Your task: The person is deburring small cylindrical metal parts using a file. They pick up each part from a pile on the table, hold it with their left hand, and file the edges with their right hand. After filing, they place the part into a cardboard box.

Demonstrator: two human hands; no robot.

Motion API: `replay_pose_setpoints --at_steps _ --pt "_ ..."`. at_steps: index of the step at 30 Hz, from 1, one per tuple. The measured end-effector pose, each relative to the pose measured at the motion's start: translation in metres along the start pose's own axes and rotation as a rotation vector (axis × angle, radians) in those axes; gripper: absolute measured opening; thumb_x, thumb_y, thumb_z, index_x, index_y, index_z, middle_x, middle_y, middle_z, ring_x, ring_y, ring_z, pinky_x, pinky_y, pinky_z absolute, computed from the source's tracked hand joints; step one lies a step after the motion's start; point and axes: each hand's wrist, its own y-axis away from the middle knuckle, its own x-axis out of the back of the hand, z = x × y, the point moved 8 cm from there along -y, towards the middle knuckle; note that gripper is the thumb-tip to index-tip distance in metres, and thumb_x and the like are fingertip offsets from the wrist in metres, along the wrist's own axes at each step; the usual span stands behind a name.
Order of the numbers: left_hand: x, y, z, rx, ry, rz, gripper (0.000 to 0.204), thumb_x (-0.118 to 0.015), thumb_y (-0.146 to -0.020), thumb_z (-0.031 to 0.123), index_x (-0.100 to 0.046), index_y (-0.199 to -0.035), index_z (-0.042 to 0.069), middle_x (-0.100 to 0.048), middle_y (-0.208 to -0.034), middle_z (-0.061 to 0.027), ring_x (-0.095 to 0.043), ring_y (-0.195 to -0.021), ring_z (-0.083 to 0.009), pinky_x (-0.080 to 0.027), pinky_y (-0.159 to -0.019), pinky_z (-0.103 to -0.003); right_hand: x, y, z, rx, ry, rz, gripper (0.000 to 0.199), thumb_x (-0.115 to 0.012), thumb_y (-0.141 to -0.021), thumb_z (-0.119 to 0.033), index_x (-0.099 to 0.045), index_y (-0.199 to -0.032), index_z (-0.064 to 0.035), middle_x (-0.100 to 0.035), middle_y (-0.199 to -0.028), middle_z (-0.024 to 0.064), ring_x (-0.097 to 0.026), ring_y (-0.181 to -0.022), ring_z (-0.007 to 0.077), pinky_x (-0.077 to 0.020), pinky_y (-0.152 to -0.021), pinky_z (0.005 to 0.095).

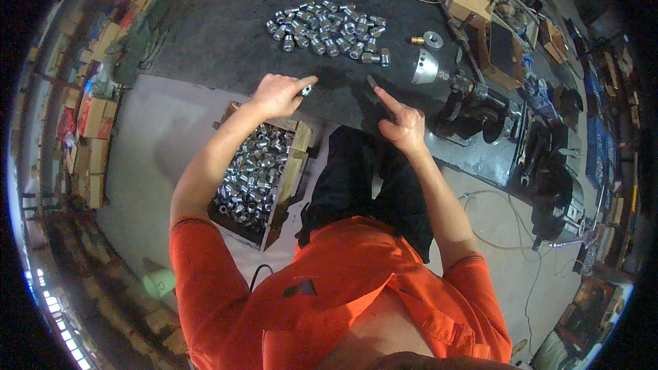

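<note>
Your left hand (pixel 275 94) is at the near edge of the dark worktop (pixel 219 34). Its fingers are closed around one small metal fitting (pixel 306 89), which shows at the fingertips, just above the worktop surface. Your right hand (pixel 403 122) is a little to the right, apart from the left one. Its fingers point forward and pinch a thin dark tool (pixel 372 82) that lies toward the worktop; how firm this hold is, you cannot tell from here.

Farther from you on the worktop lies a pile of shiny metal fittings (pixel 329 31), well apart from both hands. To the right of the pile are a small brass piece (pixel 417 40) and a flat metal ring (pixel 433 39), near each other. Just below them stands a silver cone-shaped part (pixel 425 68) attached to a dark machine (pixel 473 103).

Below your left forearm, beside the worktop edge, a wooden box (pixel 291 171) is full of the same metal fittings. Your orange shirt (pixel 329 294) fills the lower part of the view.
</note>
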Motion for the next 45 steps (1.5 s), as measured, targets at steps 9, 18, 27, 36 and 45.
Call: replay_pose_setpoints --at_steps 9,18,27,36,45 --pt "-0.026 0.014 -0.035 0.433 0.531 0.101 0.051 -0.073 -0.068 0.02 -0.057 -0.115 0.007 -0.064 -0.073 -0.0076 -0.064 -0.075 -0.0278 -0.049 -0.067 -0.041 -0.002 -0.001 0.0 0.024 0.006 0.024 0.068 -0.061 -0.062 -0.019 -0.053 -0.129 -0.0286 -0.067 -0.089 0.0141 -0.064 -0.076 0.0322 -0.0524 -0.071 0.0418" --pt "-0.012 -0.017 0.017 0.323 0.276 0.167 0.053 -0.071 -0.069 0.026 -0.058 -0.117 0.007 -0.064 -0.076 -0.0094 -0.064 -0.076 -0.0296 -0.05 -0.068 -0.042 -0.004 -0.001 -0.005 0.053 0.064 0.016 0.066 -0.06 -0.06 -0.013 -0.058 -0.125 -0.0235 -0.064 -0.08 0.017 -0.062 -0.067 0.0344 -0.049 -0.063 0.0421" --pt "-0.023 -0.001 0.007 0.445 0.448 0.257 0.051 -0.072 -0.071 0.032 -0.061 -0.115 0.009 -0.062 -0.074 -0.0073 -0.064 -0.071 -0.0278 -0.05 -0.065 -0.039 -0.016 -0.005 -0.036 0.037 -0.095 -0.045 0.061 -0.061 -0.063 -0.016 -0.058 -0.123 -0.0181 -0.06 -0.065 0.019 -0.061 -0.061 0.0357 -0.0491 -0.059 0.0427" --pt "-0.022 0.006 0.011 0.37 0.48 0.563 0.046 -0.073 -0.064 0.021 -0.064 -0.106 0.007 -0.055 -0.065 -0.0051 -0.057 -0.058 -0.0238 -0.045 -0.054 -0.037 -0.057 -0.011 -0.063 0.112 0.09 -0.134 0.063 -0.06 -0.063 -0.011 -0.057 -0.125 -0.0145 -0.063 -0.071 0.0187 -0.061 -0.064 0.0361 -0.0498 -0.06 0.0417" --pt "-0.031 0.002 0.002 0.376 0.565 0.579 0.044 -0.074 -0.06 0.021 -0.067 -0.102 0.011 -0.053 -0.06 -0.0034 -0.056 -0.054 -0.0221 -0.044 -0.052 -0.035 -0.072 -0.024 -0.07 0.157 0.234 -0.086 0.061 -0.058 -0.067 -0.019 -0.054 -0.128 -0.0158 -0.061 -0.062 0.0191 -0.061 -0.056 0.0363 -0.0501 -0.056 0.0473"
